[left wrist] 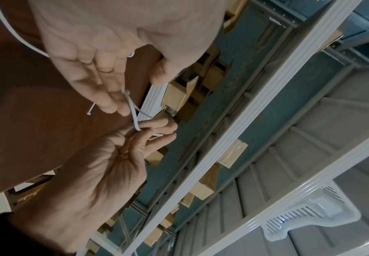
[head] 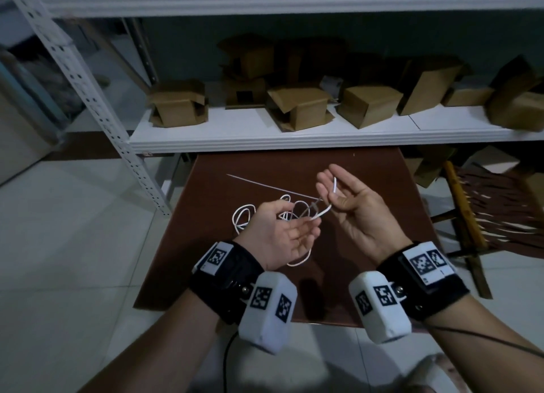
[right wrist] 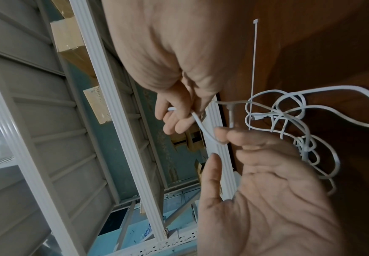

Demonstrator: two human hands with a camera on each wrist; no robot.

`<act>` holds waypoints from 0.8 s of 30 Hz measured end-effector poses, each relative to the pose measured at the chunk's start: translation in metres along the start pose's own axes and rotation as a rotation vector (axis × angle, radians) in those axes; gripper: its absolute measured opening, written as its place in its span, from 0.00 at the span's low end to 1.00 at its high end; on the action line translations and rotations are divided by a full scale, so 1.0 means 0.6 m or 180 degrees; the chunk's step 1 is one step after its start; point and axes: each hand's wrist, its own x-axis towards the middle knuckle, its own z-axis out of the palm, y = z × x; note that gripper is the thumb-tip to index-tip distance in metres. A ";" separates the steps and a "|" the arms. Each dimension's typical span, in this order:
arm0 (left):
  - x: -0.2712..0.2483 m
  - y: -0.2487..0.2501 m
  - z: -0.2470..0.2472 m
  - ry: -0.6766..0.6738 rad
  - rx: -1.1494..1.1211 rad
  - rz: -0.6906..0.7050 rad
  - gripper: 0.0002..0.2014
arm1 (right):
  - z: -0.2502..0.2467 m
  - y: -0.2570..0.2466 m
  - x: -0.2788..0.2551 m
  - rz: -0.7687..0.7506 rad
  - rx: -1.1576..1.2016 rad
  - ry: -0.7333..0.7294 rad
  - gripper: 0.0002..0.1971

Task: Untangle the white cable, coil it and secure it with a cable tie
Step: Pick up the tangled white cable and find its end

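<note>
The white cable (head: 243, 216) lies in a loose tangle on the brown table (head: 382, 169), with one strand lifted between my hands. My left hand (head: 306, 220) is palm up and pinches that strand at its fingertips (right wrist: 222, 135). My right hand (head: 333, 193), also palm up just right of it, holds the cable's end section between thumb and fingers (right wrist: 179, 112). A short arc of cable (left wrist: 133, 112) spans the two hands. The thin white cable tie (head: 265, 186) lies straight on the table beyond the tangle, untouched; its head (right wrist: 255, 21) shows in the right wrist view.
A white metal shelf (head: 294, 141) with several cardboard boxes (head: 300, 107) stands just behind the table. A perforated white upright (head: 117, 128) rises at the left. A wooden chair (head: 482, 216) stands to the right. Pale floor tiles surround the table.
</note>
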 end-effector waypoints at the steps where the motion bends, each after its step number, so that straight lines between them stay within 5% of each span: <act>1: -0.001 0.001 0.000 -0.0005 0.0000 0.0076 0.16 | 0.001 0.002 -0.001 -0.0010 -0.0011 0.0002 0.28; 4: -0.001 0.002 -0.002 0.0043 0.0012 0.0418 0.06 | 0.001 0.007 -0.003 -0.0049 -0.0033 0.0025 0.28; 15: -0.014 0.026 -0.003 -0.0008 -0.0527 0.1200 0.07 | -0.010 0.019 -0.008 0.0081 -0.0553 -0.0006 0.19; 24: -0.017 0.038 -0.011 0.0005 -0.0406 0.1279 0.06 | -0.007 -0.005 -0.001 0.0392 -0.0760 -0.0088 0.13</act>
